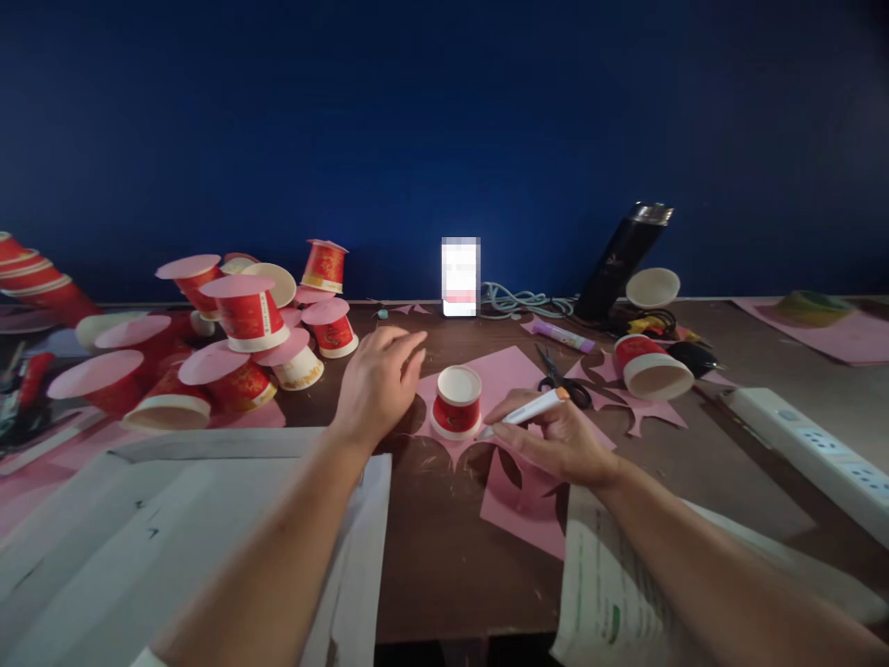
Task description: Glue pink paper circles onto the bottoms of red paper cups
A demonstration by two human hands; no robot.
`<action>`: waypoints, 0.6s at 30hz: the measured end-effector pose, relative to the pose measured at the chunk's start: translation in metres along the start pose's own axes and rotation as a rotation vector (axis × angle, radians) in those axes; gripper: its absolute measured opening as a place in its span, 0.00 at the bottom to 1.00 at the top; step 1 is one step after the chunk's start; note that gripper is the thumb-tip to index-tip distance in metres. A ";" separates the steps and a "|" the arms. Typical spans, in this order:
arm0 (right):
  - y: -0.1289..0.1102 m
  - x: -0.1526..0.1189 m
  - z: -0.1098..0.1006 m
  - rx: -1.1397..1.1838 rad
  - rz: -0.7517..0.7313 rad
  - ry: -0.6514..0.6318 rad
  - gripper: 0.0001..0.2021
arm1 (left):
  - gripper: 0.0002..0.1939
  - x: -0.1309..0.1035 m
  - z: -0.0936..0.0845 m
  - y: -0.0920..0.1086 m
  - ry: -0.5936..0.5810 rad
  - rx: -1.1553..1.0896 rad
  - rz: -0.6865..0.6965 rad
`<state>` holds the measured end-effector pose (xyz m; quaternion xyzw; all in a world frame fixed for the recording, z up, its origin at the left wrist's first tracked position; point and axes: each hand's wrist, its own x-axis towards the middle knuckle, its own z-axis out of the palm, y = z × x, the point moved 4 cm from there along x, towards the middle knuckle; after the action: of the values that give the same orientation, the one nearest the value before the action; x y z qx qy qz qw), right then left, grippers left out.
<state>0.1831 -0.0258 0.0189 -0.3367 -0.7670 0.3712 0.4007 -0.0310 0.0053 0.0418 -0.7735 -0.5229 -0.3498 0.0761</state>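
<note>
A red paper cup [457,416] stands upside down, its white base up, on a pink paper sheet [510,369]. In my right hand [556,435] is a white pen [532,406] with an orange end; its tip is close to the cup's rim on the right. My left hand [381,380] hovers left of the cup with fingers apart, holding nothing. Black scissors [566,382] lie behind my right hand. A cut pink paper piece [528,509] lies under and in front of it.
Several red cups with pink paper discs [243,310] crowd the left. A lit phone [460,278] stands at the back, with a pale cable [528,301] beside it. To the right are a black bottle [621,259], a tipped red cup [649,368] and a white power strip [820,454].
</note>
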 end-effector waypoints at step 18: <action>0.008 -0.003 0.020 -0.140 -0.069 -0.143 0.09 | 0.16 -0.006 0.016 0.039 -0.142 -0.395 0.416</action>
<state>0.1693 -0.0305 0.0030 -0.3100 -0.8288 0.3258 0.3330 0.0086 -0.0085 0.0358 -0.8866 -0.2789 -0.3666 -0.0427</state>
